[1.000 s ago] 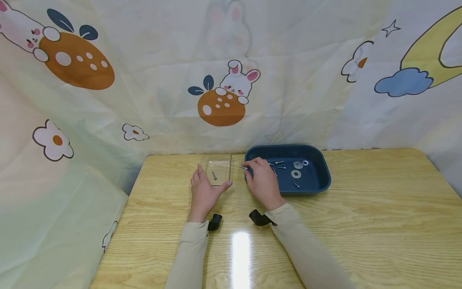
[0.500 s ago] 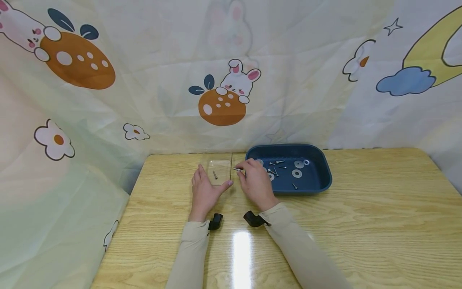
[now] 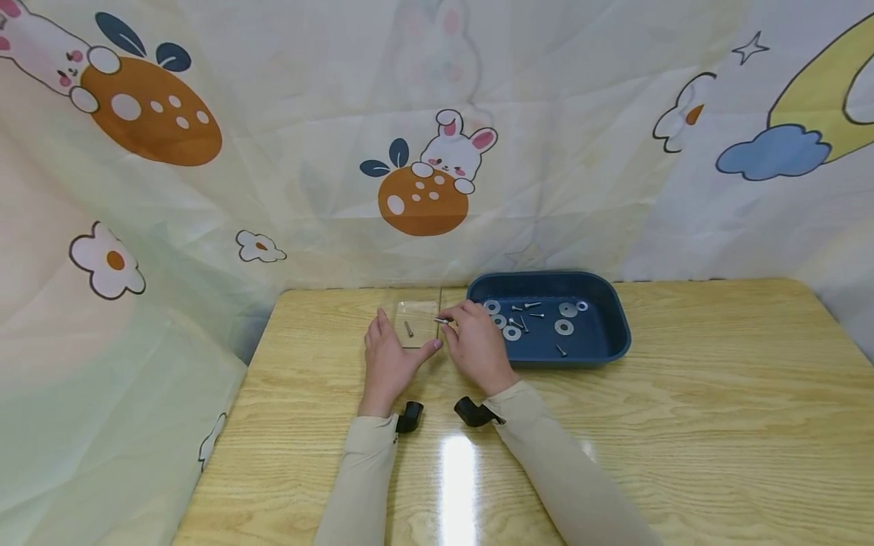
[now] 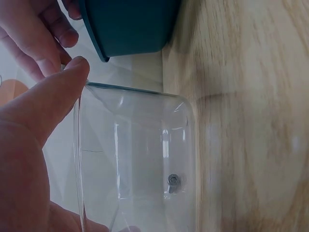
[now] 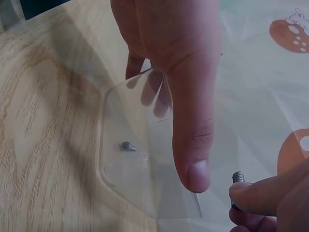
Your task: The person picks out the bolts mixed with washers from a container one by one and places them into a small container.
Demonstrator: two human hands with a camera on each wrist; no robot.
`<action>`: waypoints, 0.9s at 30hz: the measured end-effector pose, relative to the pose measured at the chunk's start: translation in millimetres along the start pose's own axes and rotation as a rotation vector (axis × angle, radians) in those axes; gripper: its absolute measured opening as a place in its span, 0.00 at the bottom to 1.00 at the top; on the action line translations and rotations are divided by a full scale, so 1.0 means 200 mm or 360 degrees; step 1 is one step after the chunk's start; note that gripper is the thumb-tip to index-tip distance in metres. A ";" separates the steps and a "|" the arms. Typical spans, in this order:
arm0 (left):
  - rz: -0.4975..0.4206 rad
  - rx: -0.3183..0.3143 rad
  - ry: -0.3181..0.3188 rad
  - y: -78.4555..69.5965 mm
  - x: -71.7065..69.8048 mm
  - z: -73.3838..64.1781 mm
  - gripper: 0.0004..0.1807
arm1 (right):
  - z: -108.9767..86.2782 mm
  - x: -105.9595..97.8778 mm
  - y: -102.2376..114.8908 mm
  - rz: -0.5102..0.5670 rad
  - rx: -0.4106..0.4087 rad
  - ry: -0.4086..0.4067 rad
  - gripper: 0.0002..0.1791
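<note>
Head view, clock directions as seen by the wearer. The left hand (image 3: 392, 364) grasps a clear, rigid, open-topped rectangular container (image 3: 418, 311) between its thumb, at the near right corner, and its fingers, along the left side; the container lies at one o'clock from the hand. Inside it rests a small silver metal screw (image 3: 408, 329), also at one o'clock from that hand. The right hand (image 3: 478, 345) pinches a second silver metal screw (image 3: 441, 321) between thumb and fingertips, at ten o'clock from the palm and three o'clock from the container's middle, close to its right rim. The right wrist view shows the threaded end (image 5: 238, 177) projecting beyond the fingertips, apart from the left thumb (image 5: 195, 145). Between two and three o'clock from the right hand stands a dark blue rounded rectangular tray (image 3: 617, 322), in which lie loose silver screws (image 3: 536, 315) and flat silver ring-shaped washers (image 3: 564, 327). Container and tray share a pale wood-grained desk (image 3: 683, 379), with a cartoon-printed cloth (image 3: 580, 152) at twelve o'clock behind them.
</note>
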State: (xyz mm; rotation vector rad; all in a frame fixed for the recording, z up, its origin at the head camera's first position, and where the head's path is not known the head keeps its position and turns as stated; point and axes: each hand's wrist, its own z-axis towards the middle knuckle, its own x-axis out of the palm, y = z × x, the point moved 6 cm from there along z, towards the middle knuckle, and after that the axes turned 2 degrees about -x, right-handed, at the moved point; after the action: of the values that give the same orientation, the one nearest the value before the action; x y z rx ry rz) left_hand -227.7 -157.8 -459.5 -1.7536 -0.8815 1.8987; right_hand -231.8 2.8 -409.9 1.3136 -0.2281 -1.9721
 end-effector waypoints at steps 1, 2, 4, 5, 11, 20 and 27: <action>-0.0001 0.0001 0.0001 0.00 0.00 0.00 0.72 | 0.00 0.00 0.00 0.0004 0.0000 0.0003 0.08; 0.0002 -0.0002 0.0004 0.00 0.00 0.00 0.72 | 0.00 0.01 0.00 0.0007 0.0000 0.0007 0.08; 0.0009 -0.0005 0.0006 0.00 0.00 0.00 0.72 | 0.01 0.02 0.00 0.0009 -0.0002 0.0016 0.08; 0.0016 -0.0008 0.0009 0.00 0.00 0.00 0.72 | 0.01 0.02 0.00 0.0008 -0.0003 0.0025 0.08; 0.0023 0.0010 -0.0002 -0.01 -0.01 0.00 0.72 | 0.02 0.05 0.01 -0.0002 -0.0027 0.0066 0.07; 0.0029 0.0034 -0.0018 -0.01 0.00 0.00 0.69 | 0.05 0.07 0.03 0.0000 -0.0049 0.0114 0.06; 0.0030 0.0037 -0.0015 -0.01 0.00 0.00 0.69 | 0.07 0.09 0.04 0.0010 -0.0061 0.0188 0.05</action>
State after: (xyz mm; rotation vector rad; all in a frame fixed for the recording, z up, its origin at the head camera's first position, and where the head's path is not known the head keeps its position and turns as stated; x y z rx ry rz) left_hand -228.0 -156.9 -457.5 -1.7464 -0.8460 1.9231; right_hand -244.1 -17.4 -412.0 1.3975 -0.1367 -1.8777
